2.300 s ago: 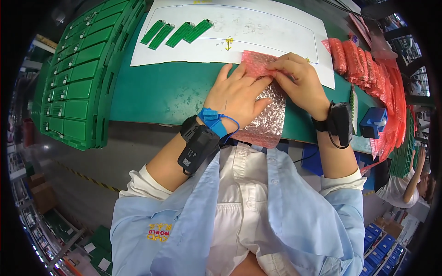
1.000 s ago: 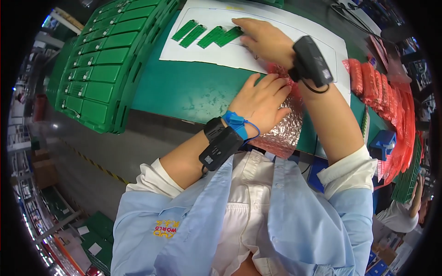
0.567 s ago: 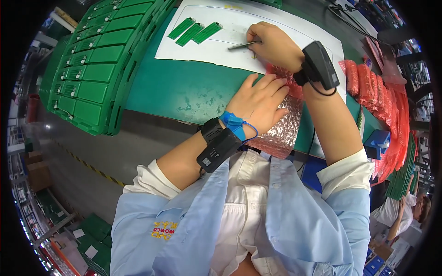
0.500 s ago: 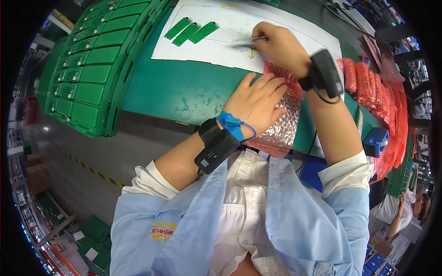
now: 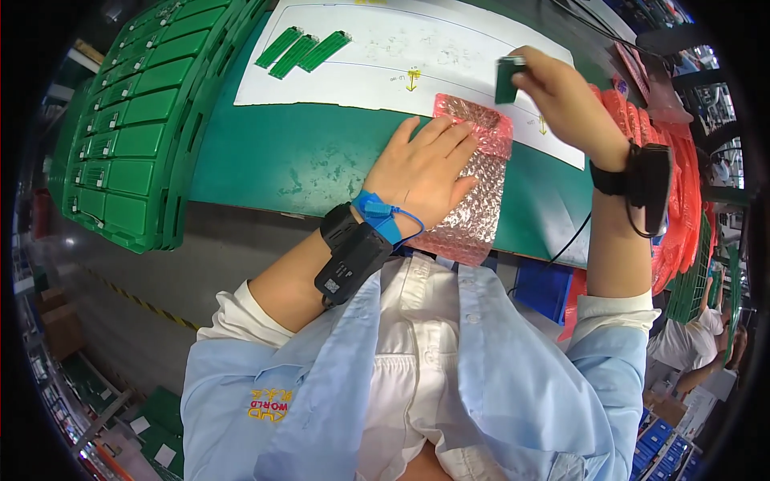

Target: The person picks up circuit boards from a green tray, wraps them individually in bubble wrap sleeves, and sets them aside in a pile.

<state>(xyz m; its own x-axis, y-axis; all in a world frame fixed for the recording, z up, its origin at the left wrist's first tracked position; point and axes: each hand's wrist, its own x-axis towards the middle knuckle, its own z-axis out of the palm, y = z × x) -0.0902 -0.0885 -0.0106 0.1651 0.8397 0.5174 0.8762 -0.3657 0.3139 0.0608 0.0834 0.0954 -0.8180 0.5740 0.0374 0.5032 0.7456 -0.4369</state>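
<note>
A pink bubble-wrap bag (image 5: 486, 188) lies along the front edge of the green table. My left hand (image 5: 423, 172) rests flat on its left side, fingers stretched out. Over the right part of a large white sheet (image 5: 353, 84), my right hand (image 5: 573, 104) pinches a small dark green circuit board (image 5: 506, 83) between thumb and fingers, held above the sheet. Several long green circuit boards (image 5: 308, 53) lie side by side, slanted, on the sheet's left part.
Stacked green trays (image 5: 128, 152) stand at the left of the table (image 5: 265, 160). Red bubble-wrap bags (image 5: 678, 200) are piled at the right, behind my right wrist. A blue bin (image 5: 541, 290) sits below the table edge, near a black cable (image 5: 571, 238). Another person (image 5: 694, 345) is at the far right.
My right hand has moved right, away from the bag's top, and the board in it now shows clearly. My left hand stays on the bag. The whole view has shifted slightly.
</note>
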